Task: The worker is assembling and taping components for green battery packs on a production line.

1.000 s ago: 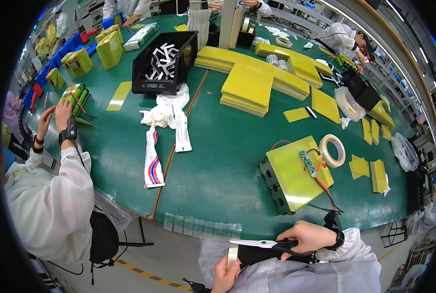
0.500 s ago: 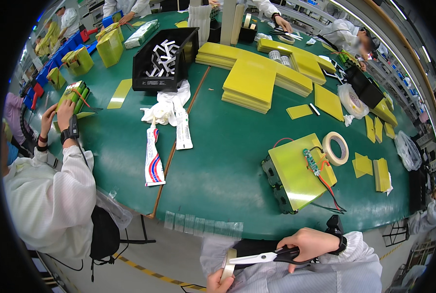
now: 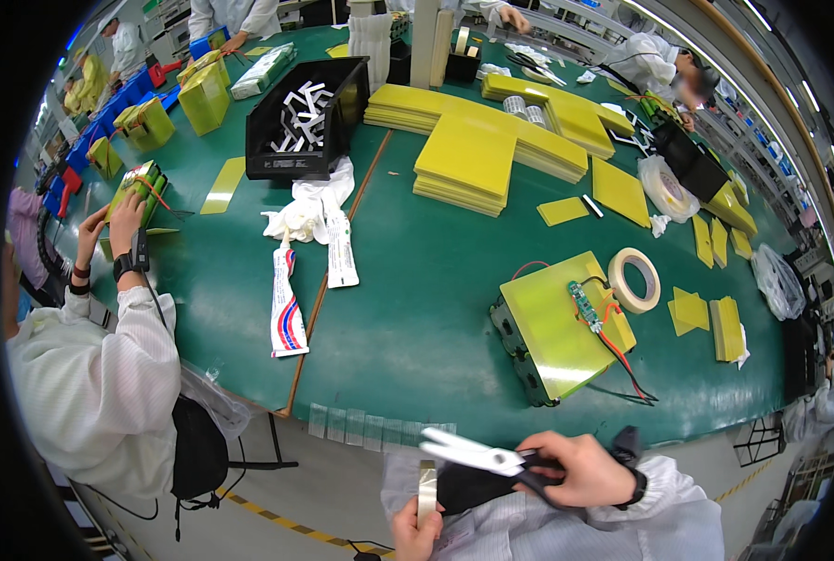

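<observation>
My left hand pinches a roll of pale tape, held edge-on at the lower edge of view, below the table's front. My right hand grips scissors by their black handles. The silver blades point left, slightly apart, above the tape roll and not touching it. On the table beyond stands a battery pack topped with a yellow sheet. A small green circuit board lies on it, with red and black wires hanging off the right side.
Beside the pack lies a masking tape roll. Clear tape strips line the table's front edge. Two tubes lie left of centre, near a black bin of white pieces. Yellow sheets are stacked behind. A co-worker sits left.
My right hand has raised the scissors up and left, off the tape roll, and the blades have parted slightly. The tape roll has turned more upright in my left hand. The view shifted slightly.
</observation>
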The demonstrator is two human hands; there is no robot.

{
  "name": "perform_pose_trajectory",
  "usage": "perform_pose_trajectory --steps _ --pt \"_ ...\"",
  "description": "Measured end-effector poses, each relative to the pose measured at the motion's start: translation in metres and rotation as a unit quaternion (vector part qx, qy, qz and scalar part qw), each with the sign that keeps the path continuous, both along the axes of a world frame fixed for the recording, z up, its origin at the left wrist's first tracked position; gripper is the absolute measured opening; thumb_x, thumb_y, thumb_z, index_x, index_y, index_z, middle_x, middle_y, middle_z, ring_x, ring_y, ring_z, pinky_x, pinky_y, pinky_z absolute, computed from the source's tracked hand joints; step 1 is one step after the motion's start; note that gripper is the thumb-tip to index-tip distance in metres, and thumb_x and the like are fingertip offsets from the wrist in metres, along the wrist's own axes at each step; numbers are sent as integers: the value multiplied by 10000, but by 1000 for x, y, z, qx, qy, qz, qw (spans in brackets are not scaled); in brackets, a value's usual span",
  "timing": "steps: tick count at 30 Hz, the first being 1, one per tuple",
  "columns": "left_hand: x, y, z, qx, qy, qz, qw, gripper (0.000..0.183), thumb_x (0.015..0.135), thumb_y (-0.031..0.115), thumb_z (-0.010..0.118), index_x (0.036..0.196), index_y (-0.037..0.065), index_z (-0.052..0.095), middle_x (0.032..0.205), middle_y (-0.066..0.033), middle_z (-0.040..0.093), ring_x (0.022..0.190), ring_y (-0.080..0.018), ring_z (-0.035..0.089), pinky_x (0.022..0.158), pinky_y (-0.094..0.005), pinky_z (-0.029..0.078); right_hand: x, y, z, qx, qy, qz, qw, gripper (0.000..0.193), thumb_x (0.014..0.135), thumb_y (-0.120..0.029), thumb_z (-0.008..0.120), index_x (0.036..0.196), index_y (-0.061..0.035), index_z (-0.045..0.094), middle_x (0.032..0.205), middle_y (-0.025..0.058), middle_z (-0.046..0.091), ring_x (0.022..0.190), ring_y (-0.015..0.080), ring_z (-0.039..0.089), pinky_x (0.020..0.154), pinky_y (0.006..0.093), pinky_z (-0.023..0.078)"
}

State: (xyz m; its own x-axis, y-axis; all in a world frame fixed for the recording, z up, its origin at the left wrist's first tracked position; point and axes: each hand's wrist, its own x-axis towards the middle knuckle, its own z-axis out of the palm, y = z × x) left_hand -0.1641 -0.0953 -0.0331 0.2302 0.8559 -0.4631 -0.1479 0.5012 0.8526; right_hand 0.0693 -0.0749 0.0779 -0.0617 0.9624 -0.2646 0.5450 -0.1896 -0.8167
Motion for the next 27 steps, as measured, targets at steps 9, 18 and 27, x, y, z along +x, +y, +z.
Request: perform_pose_trajectory --steps 9,18,27 --pt "9 -8 4 2 -60 -52 997 119 832 144 543 835 26 556 614 19 492 505 -55 408 462 -205 312 -37 19 -35 20 33 39 998 489 658 -20 612 1105 -50 417 750 153 632 640 334 612 562 378 487" --pt "12 1 6 16 -53 -101 993 128 857 146 518 832 22 534 619 24 465 523 -58 381 474 -208 306 -46 21 -40 65 16 25 997 439 640 -6 620 1056 -51 487 674 75 599 573 211 612 533 286 486" --pt "17 13 2 27 -73 -152 985 189 900 163 502 943 -20 523 761 -65 600 679 -104 542 612 -224 437 -46 39 -32 120 -77 -45 989 389 669 12 634 1017 -37 468 712 95 608 586 225 623 531 301 483"
